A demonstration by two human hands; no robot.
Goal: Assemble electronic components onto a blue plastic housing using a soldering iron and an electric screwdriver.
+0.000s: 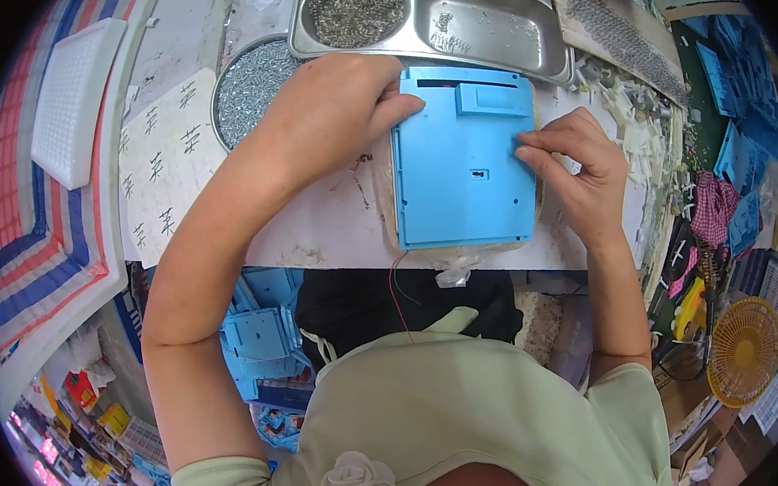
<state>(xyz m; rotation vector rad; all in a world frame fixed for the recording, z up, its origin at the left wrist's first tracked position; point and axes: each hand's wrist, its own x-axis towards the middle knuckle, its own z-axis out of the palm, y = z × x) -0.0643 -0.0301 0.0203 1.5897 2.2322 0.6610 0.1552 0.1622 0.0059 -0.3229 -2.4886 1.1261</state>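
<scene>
A flat blue plastic casing (pixel 459 205) lies on the bench in front of me, with a raised bar and a slot near its far end and a small opening lower down. My left hand (pixel 341 100) grips its far left corner, thumb on top and the other fingers hidden behind the edge. At the casing's right edge my right hand (pixel 585 159) is closed in a pinch, thumb against forefinger. Whatever lies between those fingertips is too small or hidden to name. Thin red and dark wires (pixel 398 290) hang from the casing's near edge.
Beyond the casing stands a metal compartment tray (pixel 490 23) with small screws, beside a round bowl of silvery pins (pixel 258 87). A board covered in small metal parts (pixel 615 33) and scattered white bits (pixel 611 102) lie right. More blue casings (pixel 264 340) sit below the bench.
</scene>
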